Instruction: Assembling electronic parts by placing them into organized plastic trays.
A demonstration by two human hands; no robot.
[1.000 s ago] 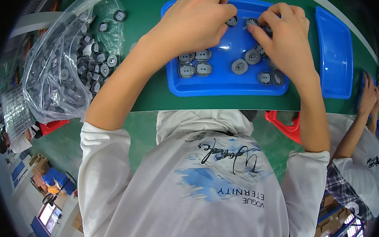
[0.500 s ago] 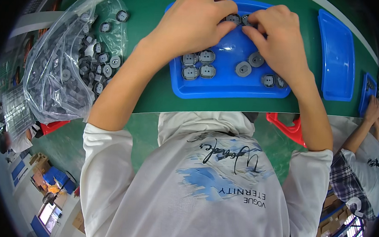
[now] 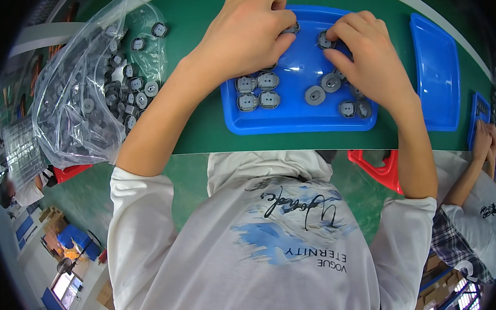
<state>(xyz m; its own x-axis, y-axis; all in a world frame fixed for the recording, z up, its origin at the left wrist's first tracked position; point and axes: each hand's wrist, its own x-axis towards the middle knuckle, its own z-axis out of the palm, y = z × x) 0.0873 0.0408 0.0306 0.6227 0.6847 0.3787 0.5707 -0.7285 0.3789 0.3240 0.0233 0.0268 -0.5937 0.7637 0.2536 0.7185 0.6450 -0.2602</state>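
Blue tray (image 3: 295,128), centre bare; left fingers (image 3: 284,42) pinch 1 grey part (image 3: 292,29) near its far edge (image 3: 319,10), right fingers (image 3: 342,33) another.

I wear this camera on my head, the left of a pair, and it looks steeply down my front — my white shirt (image 3: 260,235) fills the lower middle, close to the lens. My left hand (image 3: 247,33) and right hand (image 3: 365,51) come near the top, over the tray (image 3: 301,117). The fisheye view is very wide: the table (image 3: 198,132) curves along its far side, a co-worker (image 3: 483,203) fits in at the right — and black rings the corners.
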